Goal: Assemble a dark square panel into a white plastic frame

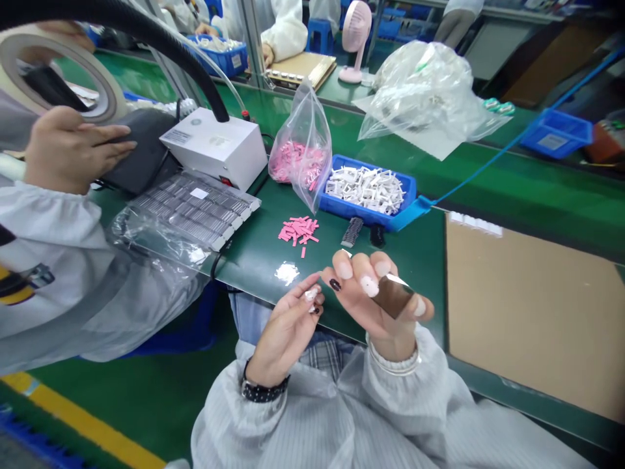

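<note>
My right hand [364, 303] is raised over the table's front edge. Between its thumb and fingers it grips a small, shiny brown rectangular plate [393, 297] by the edges. Close beside it, my left hand [289, 326] has its fingers curled and pressed together; what they hold, if anything, cannot be made out. Beyond the hands lie a loose heap of pink strips [297, 230] and a small pile of white pieces [286, 273]. A stack of thin grey pieces [352, 232] and a black piece [377, 235] lie just behind my right hand.
A blue bin [342, 207] holds white plastic parts, with a bag of pink strips [300, 159] beside it. Brown cardboard [527, 312] covers the right side. At left are a white box device [217, 143], a wrapped stack [190, 205] and a co-worker's hand [73, 150] by a tape roll.
</note>
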The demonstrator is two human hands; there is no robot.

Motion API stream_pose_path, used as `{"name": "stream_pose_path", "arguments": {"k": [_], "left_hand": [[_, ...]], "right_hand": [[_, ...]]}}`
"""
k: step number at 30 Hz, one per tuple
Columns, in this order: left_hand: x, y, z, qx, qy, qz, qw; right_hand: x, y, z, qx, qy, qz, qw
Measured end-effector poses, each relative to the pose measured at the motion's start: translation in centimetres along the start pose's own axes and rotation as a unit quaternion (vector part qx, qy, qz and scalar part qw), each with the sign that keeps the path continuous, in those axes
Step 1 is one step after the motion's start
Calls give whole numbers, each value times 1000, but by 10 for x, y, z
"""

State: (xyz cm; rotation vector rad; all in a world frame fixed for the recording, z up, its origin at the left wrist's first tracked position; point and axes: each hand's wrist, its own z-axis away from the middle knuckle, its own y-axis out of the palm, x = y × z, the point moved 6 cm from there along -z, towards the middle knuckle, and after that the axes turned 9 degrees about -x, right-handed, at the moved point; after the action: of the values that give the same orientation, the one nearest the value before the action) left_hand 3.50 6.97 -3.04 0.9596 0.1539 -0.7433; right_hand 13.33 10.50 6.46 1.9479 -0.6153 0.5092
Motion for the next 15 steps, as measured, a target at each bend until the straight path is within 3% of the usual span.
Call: {"name": "stream_pose_path", "arguments": {"k": [7,15], "left_hand": [[2,4,1,7,-13,-15,1000],[0,10,3,25,17,-51,998]], "right_hand": [[-4,2,1,-16,15,-5,1000],[-7,2,5,-30,30,-39,998]]}}
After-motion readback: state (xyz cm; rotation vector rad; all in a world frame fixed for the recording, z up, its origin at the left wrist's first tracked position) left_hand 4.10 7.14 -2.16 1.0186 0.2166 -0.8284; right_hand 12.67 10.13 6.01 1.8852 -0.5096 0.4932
